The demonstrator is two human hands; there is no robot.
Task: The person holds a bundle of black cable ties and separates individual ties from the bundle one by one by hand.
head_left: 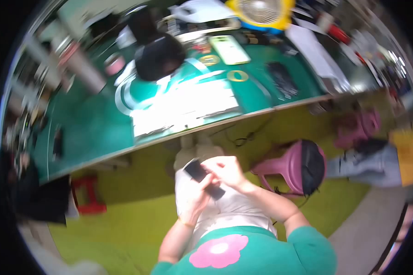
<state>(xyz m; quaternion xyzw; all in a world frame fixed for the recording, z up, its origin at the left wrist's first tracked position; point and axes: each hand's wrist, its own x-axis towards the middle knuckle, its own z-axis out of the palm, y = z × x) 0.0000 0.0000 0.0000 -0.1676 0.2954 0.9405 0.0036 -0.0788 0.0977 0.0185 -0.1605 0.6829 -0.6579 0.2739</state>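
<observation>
Floor (137, 215): yellow-green, giving way to grey at the lower right. Workbench (87, 133): green top, pale front edge, strongly lit beneath a black lamp (158, 57). Seating: pink stool (287, 167) with dark cover, near the bench; red stool (89, 195) at the left

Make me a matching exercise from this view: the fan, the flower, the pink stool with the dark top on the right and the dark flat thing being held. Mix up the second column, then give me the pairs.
1. Fan
2. Flower
3. Pink stool
4. Dark flat object

A. On the green floor
B. In the left hand
C. Yellow and blue
D. On the green shirt

Pairs: 1-C, 2-D, 3-A, 4-B
</observation>
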